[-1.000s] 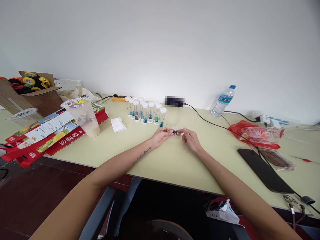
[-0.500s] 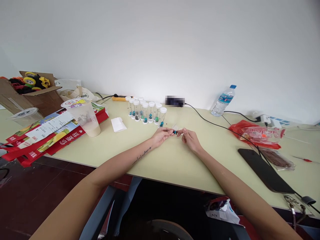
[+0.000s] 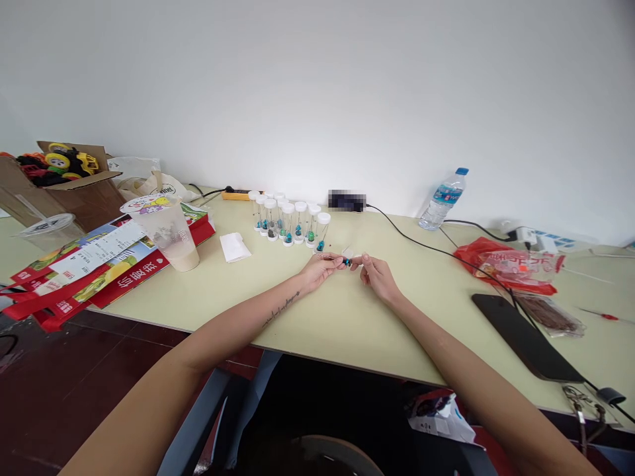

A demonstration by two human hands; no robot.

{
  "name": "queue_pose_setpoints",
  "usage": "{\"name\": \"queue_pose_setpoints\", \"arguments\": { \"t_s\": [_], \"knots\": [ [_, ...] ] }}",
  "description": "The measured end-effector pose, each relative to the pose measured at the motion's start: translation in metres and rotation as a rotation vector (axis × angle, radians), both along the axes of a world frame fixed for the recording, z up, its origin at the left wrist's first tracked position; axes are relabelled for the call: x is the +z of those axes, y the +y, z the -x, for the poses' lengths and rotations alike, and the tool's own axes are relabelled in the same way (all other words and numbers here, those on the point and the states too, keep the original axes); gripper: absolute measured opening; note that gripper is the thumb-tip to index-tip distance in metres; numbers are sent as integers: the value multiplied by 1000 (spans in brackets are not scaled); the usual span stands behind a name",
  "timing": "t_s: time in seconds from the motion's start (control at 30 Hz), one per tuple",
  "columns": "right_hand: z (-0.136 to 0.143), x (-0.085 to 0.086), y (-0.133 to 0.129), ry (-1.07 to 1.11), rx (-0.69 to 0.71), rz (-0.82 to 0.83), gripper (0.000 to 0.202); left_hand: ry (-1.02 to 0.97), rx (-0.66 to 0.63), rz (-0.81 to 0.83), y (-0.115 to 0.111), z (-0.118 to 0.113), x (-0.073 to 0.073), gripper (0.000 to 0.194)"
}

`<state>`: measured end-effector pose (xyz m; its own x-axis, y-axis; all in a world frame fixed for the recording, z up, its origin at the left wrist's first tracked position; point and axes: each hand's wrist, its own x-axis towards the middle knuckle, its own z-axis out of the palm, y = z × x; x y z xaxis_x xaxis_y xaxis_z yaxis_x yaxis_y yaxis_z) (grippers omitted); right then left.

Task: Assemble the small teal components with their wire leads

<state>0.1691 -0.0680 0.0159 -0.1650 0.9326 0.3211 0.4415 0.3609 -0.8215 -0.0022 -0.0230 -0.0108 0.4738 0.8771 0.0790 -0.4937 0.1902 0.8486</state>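
Note:
My left hand [image 3: 320, 270] and my right hand [image 3: 378, 275] meet over the pale yellow table [image 3: 327, 311], fingertips pinched from both sides on a tiny blue bead-like piece [image 3: 348, 262]. It is too small to make out in detail. Just beyond my hands stands a cluster of several clear tubes with white caps [image 3: 290, 221], some holding blue, green or dark bits.
A drink cup [image 3: 169, 231] sits on red printed bags [image 3: 99, 261] at left, near a cardboard box of toys [image 3: 57, 178]. A folded white paper [image 3: 235, 246], a water bottle [image 3: 443, 198], a red snack bag [image 3: 510, 268], a black phone [image 3: 526, 337] and cables also lie on the table.

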Motion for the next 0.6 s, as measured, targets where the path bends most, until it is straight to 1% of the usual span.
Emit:
{"name": "queue_pose_setpoints", "arguments": {
  "t_s": [0.3,0.47,0.6],
  "knots": [
    [0,1,0,-13,-5,-31,60,-5,-5,1,0,0,0,17],
    [4,4,-2,-74,40,-10,42,-25,-21,-13,-1,0,2,15],
    [6,3,-4,-106,61,8,35,-6,-27,-12,-1,0,1,16]
  ]
}}
